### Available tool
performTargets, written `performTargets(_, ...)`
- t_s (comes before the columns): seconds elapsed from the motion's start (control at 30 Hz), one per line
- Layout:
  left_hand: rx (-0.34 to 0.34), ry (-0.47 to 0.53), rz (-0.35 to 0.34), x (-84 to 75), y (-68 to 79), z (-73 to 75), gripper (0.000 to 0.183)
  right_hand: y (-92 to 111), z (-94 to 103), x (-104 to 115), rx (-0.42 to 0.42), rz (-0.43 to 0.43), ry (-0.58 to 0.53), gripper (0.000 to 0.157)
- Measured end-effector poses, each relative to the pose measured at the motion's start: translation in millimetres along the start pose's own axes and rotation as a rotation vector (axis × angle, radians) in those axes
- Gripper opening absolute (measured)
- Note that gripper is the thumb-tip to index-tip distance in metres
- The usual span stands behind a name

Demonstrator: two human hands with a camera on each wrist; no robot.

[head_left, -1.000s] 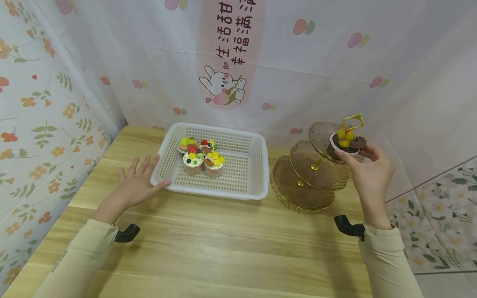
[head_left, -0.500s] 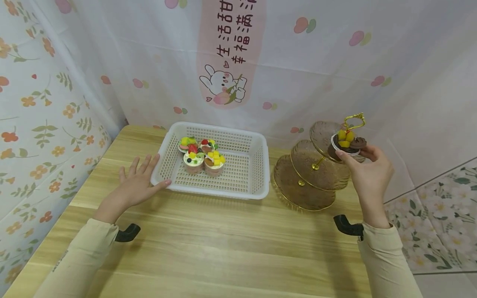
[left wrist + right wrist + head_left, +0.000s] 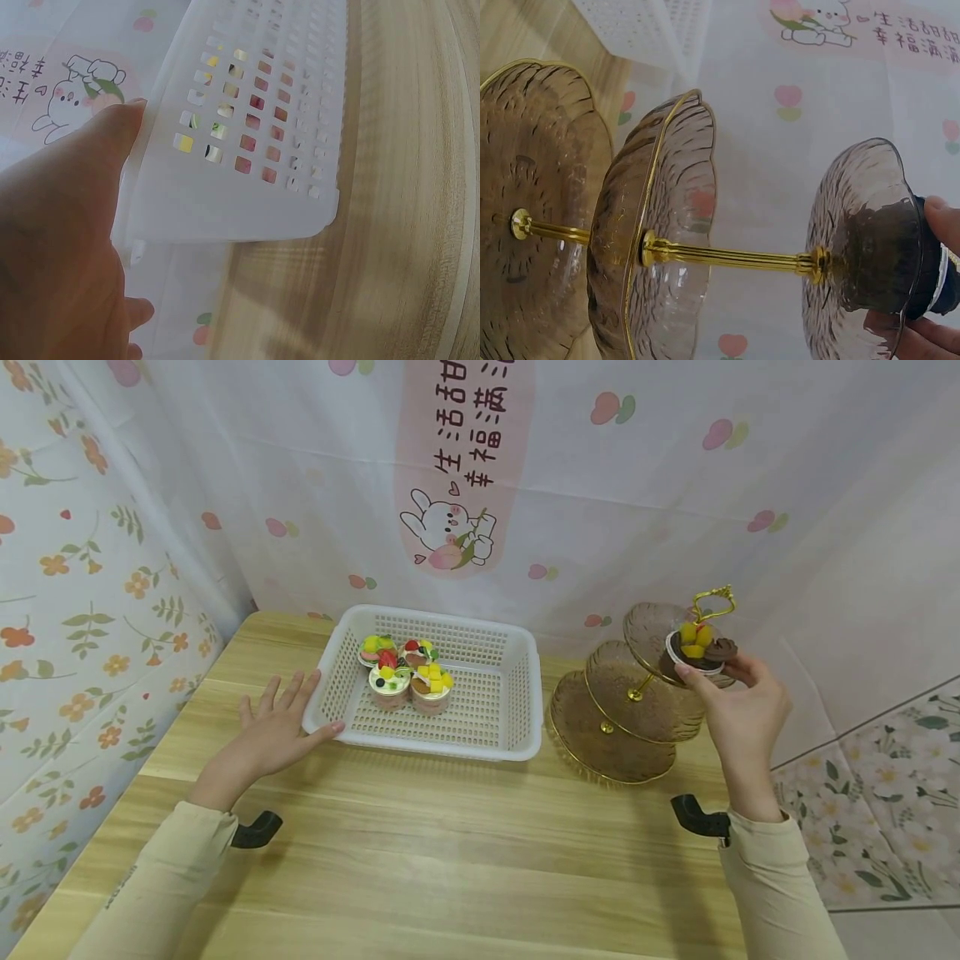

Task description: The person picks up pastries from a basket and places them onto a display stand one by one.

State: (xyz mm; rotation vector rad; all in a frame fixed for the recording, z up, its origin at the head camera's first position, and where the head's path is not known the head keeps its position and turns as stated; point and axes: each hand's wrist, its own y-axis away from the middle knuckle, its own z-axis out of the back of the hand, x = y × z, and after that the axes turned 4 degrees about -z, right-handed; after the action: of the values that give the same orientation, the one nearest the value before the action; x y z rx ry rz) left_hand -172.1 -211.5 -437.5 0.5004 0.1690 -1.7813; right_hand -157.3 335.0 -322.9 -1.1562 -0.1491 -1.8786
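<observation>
My right hand [image 3: 746, 706] grips a dark chocolate cupcake [image 3: 673, 653] at the top plate of a three-tier stand [image 3: 622, 752]. Yellow fruit pieces and a brown round piece top the cupcake. In the right wrist view, the cupcake's dark cup [image 3: 885, 259] shows through the clear top plate, with fingers at its rim. My left hand [image 3: 270, 731] rests with spread fingers at the left end of a white plastic basket [image 3: 480, 747], its thumb on the rim. Several fruit-topped cream cups [image 3: 390, 689] stand together in the basket's left half.
The basket and stand sit side by side along the back of a wooden table [image 3: 450, 852]. A gold handle [image 3: 712, 602] rises from the stand's top plate. Behind hangs a white curtain [image 3: 315, 468] with a rabbit print; a floral curtain [image 3: 97, 652] is at the left.
</observation>
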Motion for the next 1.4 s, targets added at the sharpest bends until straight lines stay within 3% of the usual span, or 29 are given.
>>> performTargets(0.53, 0.004, -0.003, -0.001, -0.4, 0.2, -0.1, 0.098, 11, 1.0, -2, -0.042, 0.115, -0.028, 0.058)
performTargets(0.9, 0.0, 0.009, -0.003, -0.3, 0.5, -0.6, 0.098, 16, 5.9, -7, -0.025, 0.097, -0.063, 0.058)
performTargets(1.17, 0.007, 0.002, 0.002, 0.6, 1.0, -1.4, 0.099, 22, 15.9, -2, -0.026, 0.027, -0.122, 0.062)
performTargets(1.4, 0.007, -0.002, 0.0, 0.3, -0.2, -0.4, 0.098, 40, 28.5, 13, -0.171, 0.086, -0.195, 0.049)
